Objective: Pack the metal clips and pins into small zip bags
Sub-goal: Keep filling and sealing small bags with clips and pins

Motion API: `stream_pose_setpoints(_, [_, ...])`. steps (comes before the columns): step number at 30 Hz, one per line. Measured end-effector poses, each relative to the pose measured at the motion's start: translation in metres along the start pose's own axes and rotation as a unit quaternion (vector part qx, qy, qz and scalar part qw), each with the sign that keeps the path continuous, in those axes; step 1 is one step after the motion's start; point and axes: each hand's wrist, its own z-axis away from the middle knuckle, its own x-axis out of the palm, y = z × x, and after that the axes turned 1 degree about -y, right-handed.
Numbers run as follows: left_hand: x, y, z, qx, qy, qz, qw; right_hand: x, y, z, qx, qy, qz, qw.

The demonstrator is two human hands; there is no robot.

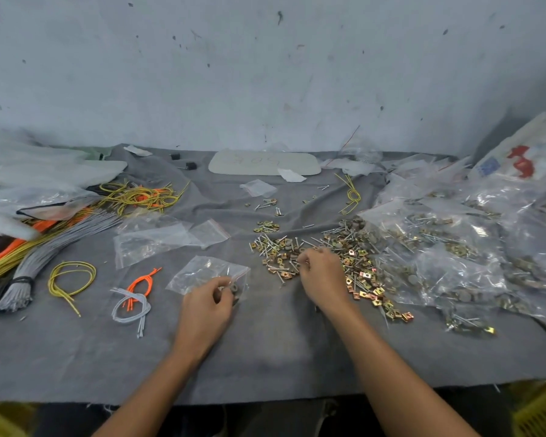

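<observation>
A loose heap of brass-coloured metal clips and thin silver pins (344,257) lies on the grey cloth right of centre. My right hand (320,272) rests on the heap's left side, fingers curled over a few pieces; what they pinch is hidden. My left hand (210,299) grips the near edge of a small clear zip bag (202,272) with a red seal line, lying flat on the cloth. Some dark round pieces show at the bag's mouth by my fingers.
More empty zip bags (158,239) lie behind the left hand. Filled clear bags (454,253) pile up at the right. Yellow, orange and grey cable bundles (73,275) lie at the left. A pale flat tray (265,164) sits by the wall.
</observation>
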Motion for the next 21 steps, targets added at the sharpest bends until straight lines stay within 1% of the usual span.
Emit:
stream_pose_setpoints(3, [0.0,-0.001,-0.001,-0.004,0.0,-0.003,1.0,0.0,0.004,-0.002,0.003,-0.028,0.023,0.999])
stream_pose_setpoints(8, [0.0,-0.001,-0.001,-0.003,-0.003,-0.003,1.0,0.003,0.004,-0.004,0.018,-0.03,0.041,0.999])
stream_pose_setpoints(11, [0.0,-0.001,-0.001,-0.004,-0.003,-0.003,1.0,0.008,0.006,-0.003,0.009,-0.012,0.05,0.999])
stream_pose_setpoints(15, [0.0,-0.001,-0.001,-0.006,-0.005,0.001,1.0,0.01,0.004,-0.001,0.002,0.034,0.042,0.999])
stream_pose_setpoints(16, [0.0,0.0,0.0,-0.006,-0.005,0.0,1.0,0.01,0.002,0.001,-0.006,0.057,0.019,0.998])
stream_pose_setpoints(18, [0.0,0.0,0.0,-0.003,-0.002,-0.003,1.0,0.01,-0.009,0.01,-0.023,0.099,-0.078,0.992])
stream_pose_setpoints(19, [0.0,0.0,-0.001,-0.001,0.0,-0.005,1.0,0.011,-0.017,0.017,-0.031,0.104,-0.133,0.985])
stream_pose_setpoints(21, [-0.001,0.001,0.0,0.006,0.0,-0.008,1.0,0.019,-0.036,0.032,-0.054,0.085,-0.209,0.973])
